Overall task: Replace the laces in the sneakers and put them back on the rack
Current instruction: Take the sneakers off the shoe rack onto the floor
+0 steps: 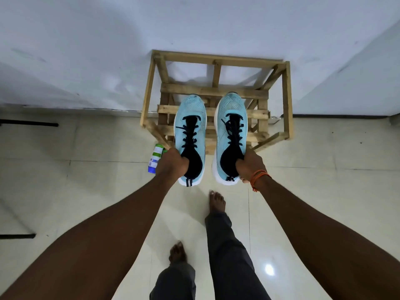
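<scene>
Two light-blue sneakers with dark laces and white soles hang in the air in front of a wooden rack [216, 92]. My left hand [171, 163] grips the left sneaker [190, 118] at its collar, fingers inside the opening. The right sneaker [231, 118] is held the same way by my right hand [250, 165], which wears an orange thread on the wrist. Both toes point away from me, over the rack's slats. The rack stands against a white wall.
A small green, white and blue bottle [156, 158] lies on the tiled floor left of the rack, partly behind my left hand. My bare feet [216, 201] stand on the tiles below. Dark metal bars [28, 122] show at the left edge.
</scene>
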